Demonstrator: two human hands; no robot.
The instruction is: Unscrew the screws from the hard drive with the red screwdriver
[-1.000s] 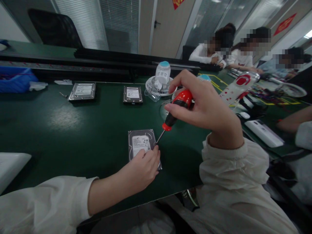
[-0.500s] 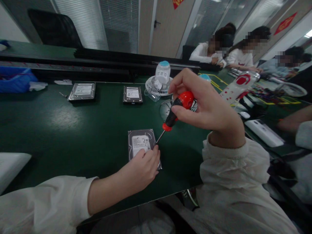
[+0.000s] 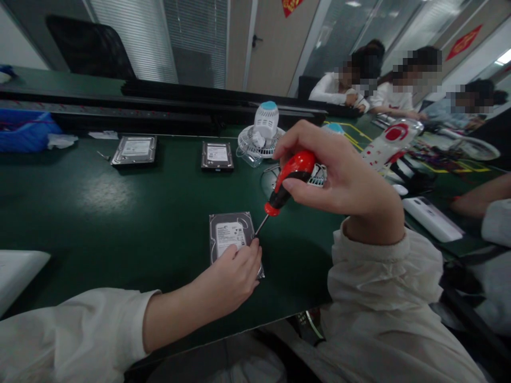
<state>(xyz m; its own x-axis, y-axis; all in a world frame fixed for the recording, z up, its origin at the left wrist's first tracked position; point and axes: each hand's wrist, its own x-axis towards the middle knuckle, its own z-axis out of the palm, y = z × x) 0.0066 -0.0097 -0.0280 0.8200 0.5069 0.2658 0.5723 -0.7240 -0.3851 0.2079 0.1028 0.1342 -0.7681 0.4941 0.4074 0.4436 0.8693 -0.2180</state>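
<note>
A hard drive (image 3: 230,227) with a white label lies flat on the green table. My left hand (image 3: 235,274) is closed over the drive's lower right part, fingertips together at its right edge. My right hand (image 3: 339,178) grips the red and black handle of a screwdriver (image 3: 293,175) between thumb and fingers. The screwdriver slants down to the left. Its shaft reaches the drive's right edge beside my left fingertips, where the tip and any screw cannot be made out.
Two more hard drives, one at the left (image 3: 136,150) and one mid-table (image 3: 216,155), lie farther back. White fan parts (image 3: 266,127) stand behind my right hand. A blue bin (image 3: 26,133) is at far left, a white box (image 3: 433,218) at right. Several people sit beyond.
The screwdriver handle has turned in my right hand, showing more red on its upper side. My right fingers have shifted slightly around it. My left hand and the drive stay put.
</note>
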